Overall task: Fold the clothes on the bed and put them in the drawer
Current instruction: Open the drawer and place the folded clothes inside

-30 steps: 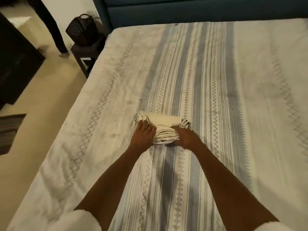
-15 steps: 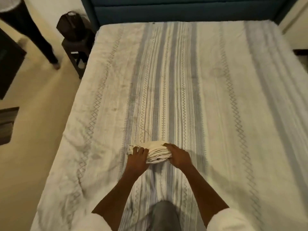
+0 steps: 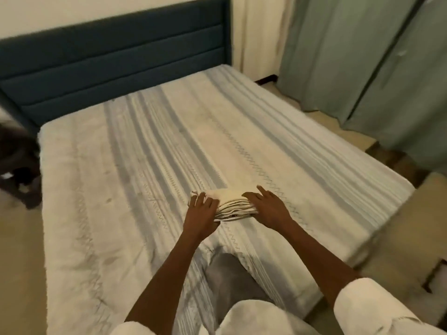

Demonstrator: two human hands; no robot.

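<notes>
A folded cream cloth [image 3: 232, 203] lies as a thick small stack on the striped bed cover [image 3: 135, 180], near the middle of the bed's front half. My left hand [image 3: 202, 210] grips the stack's left end, fingers curled over its top. My right hand [image 3: 267, 209] holds the right end, with the index finger sticking out straight past the cloth. My grey-trousered knee [image 3: 232, 272] rests on the bed just behind the hands.
A dark blue padded headboard [image 3: 116, 61] stands at the far end. Green curtains [image 3: 362, 68] hang on the right. A dark side table [image 3: 19, 170] sits at the bed's left. Beige floor runs along both sides, with a pale piece of furniture [image 3: 411, 238] at the lower right.
My view has swung to the right and lifted, bringing the curtains and headboard into sight. Both hands stay on the folded cloth, which has come nearer the bed's foot; the right index finger now points out.
</notes>
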